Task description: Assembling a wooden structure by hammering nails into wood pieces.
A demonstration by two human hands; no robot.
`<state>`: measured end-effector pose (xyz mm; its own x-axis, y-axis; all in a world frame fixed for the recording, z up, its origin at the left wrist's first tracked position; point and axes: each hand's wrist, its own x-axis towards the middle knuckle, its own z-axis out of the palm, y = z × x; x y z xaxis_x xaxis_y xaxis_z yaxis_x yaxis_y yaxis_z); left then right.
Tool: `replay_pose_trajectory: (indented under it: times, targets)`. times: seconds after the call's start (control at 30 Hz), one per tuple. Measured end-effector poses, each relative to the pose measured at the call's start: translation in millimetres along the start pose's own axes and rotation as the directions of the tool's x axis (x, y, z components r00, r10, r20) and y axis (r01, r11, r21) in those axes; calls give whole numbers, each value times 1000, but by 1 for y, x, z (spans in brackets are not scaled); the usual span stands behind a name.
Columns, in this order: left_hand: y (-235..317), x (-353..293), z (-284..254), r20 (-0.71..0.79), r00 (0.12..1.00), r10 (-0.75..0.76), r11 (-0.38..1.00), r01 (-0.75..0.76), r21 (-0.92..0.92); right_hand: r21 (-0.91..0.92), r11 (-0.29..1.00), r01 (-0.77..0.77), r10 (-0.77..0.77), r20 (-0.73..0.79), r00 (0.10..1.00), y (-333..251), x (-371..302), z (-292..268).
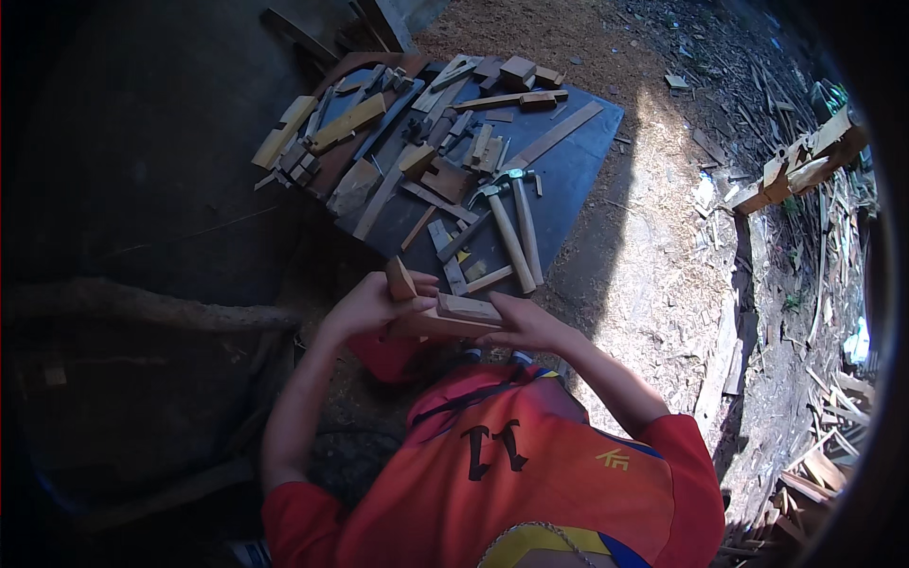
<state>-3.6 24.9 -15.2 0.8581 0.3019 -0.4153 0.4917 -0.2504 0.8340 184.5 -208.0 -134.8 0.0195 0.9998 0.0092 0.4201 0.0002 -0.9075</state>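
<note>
I hold a pale wooden block [445,324] between both hands, just in front of the table's near edge. Its shape resembles a wooden hand plane, though I cannot be sure of that. My left hand [372,305] is closed round its left end, where a flat piece of wood [401,280] stands up at a slant. Closed on the right end is my right hand [532,324], its thumb along the top. Two claw hammers, one with a pale handle [512,241], lie on the table just beyond the block.
A dark table [578,142] bears many wooden offcuts, tools and a long wooden strip [559,135]. To the left a rough branch [142,303] runs sideways. Sawdust covers the sunlit ground [653,246] on the right, with a timber beam [805,166] and scrap wood beyond.
</note>
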Motion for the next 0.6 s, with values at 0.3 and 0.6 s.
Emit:
replay_pose_trajectory:
  times: [0.3,0.6]
  targets:
    - [-20,2,-84,-635,767,91,966,-222,-131,310,950,-29,132,-318,939,-20,11,-21]
    - [5,-14,76,-680,733,-7,804,-401,-440,549,835,31,138,-263,955,-82,57,-15]
